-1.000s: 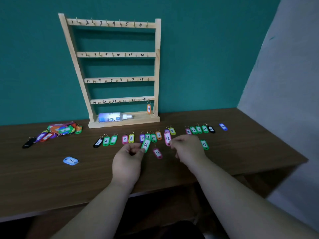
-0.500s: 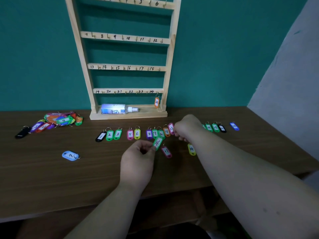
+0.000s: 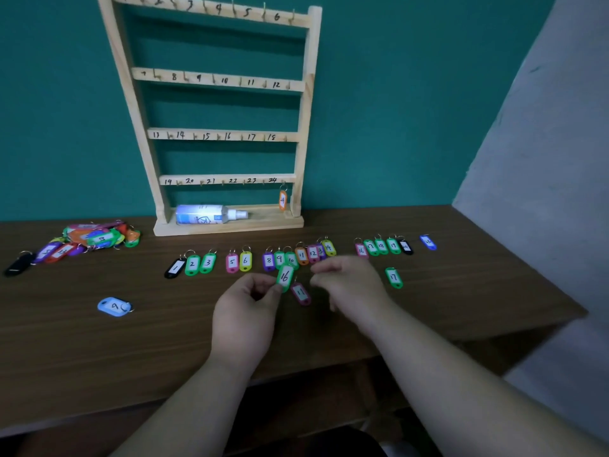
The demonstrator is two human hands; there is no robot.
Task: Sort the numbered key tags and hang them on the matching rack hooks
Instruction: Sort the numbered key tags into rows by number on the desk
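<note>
My left hand (image 3: 245,311) pinches a green tag marked 16 (image 3: 285,277) just above the table. My right hand (image 3: 349,285) hovers beside it, blurred, fingers loosely curled and holding nothing. A pink tag marked 11 (image 3: 301,293) lies between the hands. Behind them a row of numbered tags (image 3: 244,261) runs from 1 to 14, and a second group (image 3: 382,247) holds 16 to about 20. A lone green 17 tag (image 3: 393,278) lies to the right. The wooden rack (image 3: 227,136) stands against the wall, with an orange tag (image 3: 282,200) on hook 24.
A heap of unsorted tags (image 3: 92,240) and a black tag (image 3: 18,265) lie at the far left. A blue tag marked 9 (image 3: 113,306) sits alone front left. A spray bottle (image 3: 211,214) lies on the rack's base. The table edge (image 3: 527,328) is near on the right.
My right hand drew back from the row toward the green 16 tag. The yellow 14 tag now lies at the end of the row. My left hand kept its hold.
</note>
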